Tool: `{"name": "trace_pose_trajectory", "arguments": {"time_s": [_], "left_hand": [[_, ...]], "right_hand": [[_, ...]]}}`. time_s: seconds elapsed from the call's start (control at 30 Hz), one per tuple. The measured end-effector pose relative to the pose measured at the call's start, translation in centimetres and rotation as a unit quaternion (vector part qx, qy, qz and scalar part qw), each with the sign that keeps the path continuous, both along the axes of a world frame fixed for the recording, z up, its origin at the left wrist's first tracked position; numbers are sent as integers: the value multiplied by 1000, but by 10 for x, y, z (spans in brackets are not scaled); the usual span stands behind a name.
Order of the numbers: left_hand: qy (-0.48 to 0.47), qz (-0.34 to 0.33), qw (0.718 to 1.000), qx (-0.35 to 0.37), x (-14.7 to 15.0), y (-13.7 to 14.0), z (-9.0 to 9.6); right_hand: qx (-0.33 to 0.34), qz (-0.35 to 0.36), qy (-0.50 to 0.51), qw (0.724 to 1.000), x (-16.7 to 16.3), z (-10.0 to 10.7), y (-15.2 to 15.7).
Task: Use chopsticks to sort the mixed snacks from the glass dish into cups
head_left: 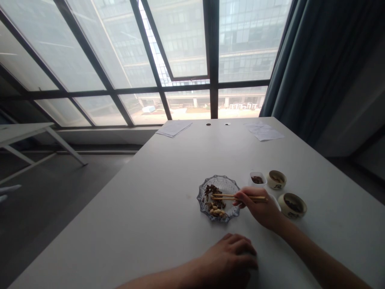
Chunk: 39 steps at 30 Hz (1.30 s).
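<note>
My right hand (261,208) is closed around a pair of wooden chopsticks (224,197), which point left over a scalloped clear glass dish (202,208). Their tips are among dark brown dried pieces (212,189) in the dish; whether they pinch one is too small to tell. Pale, peanut-like pieces (217,210) lie along the near side. My left hand (230,257) rests on the table in front of the dish, holding nothing I can see, its fingers loosely bent and a little apart.
Right of the dish stand a white square bowl (262,183) with dark pieces and two beige round pots (278,186). Another white container (276,202) is partly hidden behind my right hand. Papers (174,129) lie at the white table's (144,224) far end, before windows.
</note>
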State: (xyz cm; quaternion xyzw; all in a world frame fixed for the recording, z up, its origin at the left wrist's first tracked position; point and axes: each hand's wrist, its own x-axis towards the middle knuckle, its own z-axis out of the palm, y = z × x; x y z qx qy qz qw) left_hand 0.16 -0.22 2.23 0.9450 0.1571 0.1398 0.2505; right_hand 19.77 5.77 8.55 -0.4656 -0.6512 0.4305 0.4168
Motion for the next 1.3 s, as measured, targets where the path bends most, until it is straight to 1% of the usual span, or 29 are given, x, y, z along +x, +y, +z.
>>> {"name": "trace_pose_trajectory", "arguments": {"time_s": [0.1,0.2,0.3,0.37,0.47,0.57,0.6,0.67,0.73,0.8,0.87,0.97,1.07,1.13,1.2,1.23,1.3], "left_hand": [[4,-1,1000,-5,0,1,2],[2,-6,1000,-1,0,1,3],[2,-4,1000,5,0,1,1],[1,-2,1000,8,0,1,0],[1,-3,1000,5,1,2,-1],[2,-5,1000,-3,1,1,0],[2,-5,1000,-5,1,1,0],[1,-3,1000,-5,0,1,1],[0,-1,1000,-6,-1,0,1],[-1,-1,1000,-5,-1,0,1],[0,-3,1000,-3,-2,1,0],[3,-6,1000,3,-2,2,-2],[8,-6,1000,4,-2,2,-3],[10,-6,1000,1,-3,2,-2],[7,-7,1000,0,-3,2,-1],[4,-8,1000,0,-3,2,-1],[1,-10,1000,3,-3,3,-2]], "right_hand": [[-6,-14,7,1000,-1,-7,1],[-18,-30,43,998,-3,-13,3],[-27,-50,83,995,-3,-9,2],[-16,-68,96,993,1,4,1],[20,-114,92,989,19,36,-4],[53,-220,64,972,52,70,-9],[73,-270,49,959,65,78,-11],[91,-343,-7,935,92,90,-15],[98,-378,-37,920,113,96,-18],[108,-396,-48,911,126,97,-20],[118,-401,-44,907,131,97,-20],[132,-401,-38,906,129,98,-18],[149,-396,-42,905,121,102,-19],[151,-378,-30,913,111,102,-20],[133,-332,-8,934,97,98,-21],[116,-293,0,949,88,94,-21],[76,-191,3,979,67,83,-18]]}}
